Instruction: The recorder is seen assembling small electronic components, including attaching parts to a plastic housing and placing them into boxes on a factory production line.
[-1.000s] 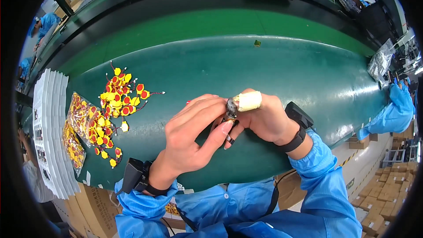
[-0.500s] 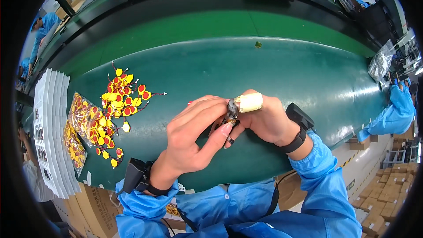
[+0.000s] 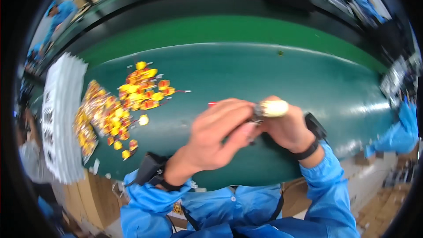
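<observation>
The person's two hands are together over the middle of a smooth green surface (image 3: 246,64), meeting at a small, dark grey, rounded piece with a shiny edge (image 3: 257,113). It sits between them, too blurred for finer detail. A pale yellow, smooth, rounded cover or cylinder (image 3: 274,108) lies just right of it, against the right hand (image 3: 288,128); whether it is worn or held cannot be told.

The left hand (image 3: 218,134) reaches in from the near left, back upward, with its fingers and thumb pinched on the dark piece. The right hand comes from the near right, its wrist bent inward; its grip is hidden and blurred. Each wrist carries a black strap with a boxy black device (image 3: 150,169), above blue fabric sleeves (image 3: 326,169).

To the left, flat yellow-and-red pieces with thin wires (image 3: 141,90) lie heaped beside filled clear plastic bags (image 3: 86,128). Farther left stand stacked white ridged trays (image 3: 66,119). A tiny green piece (image 3: 280,53) lies near the far edge.
</observation>
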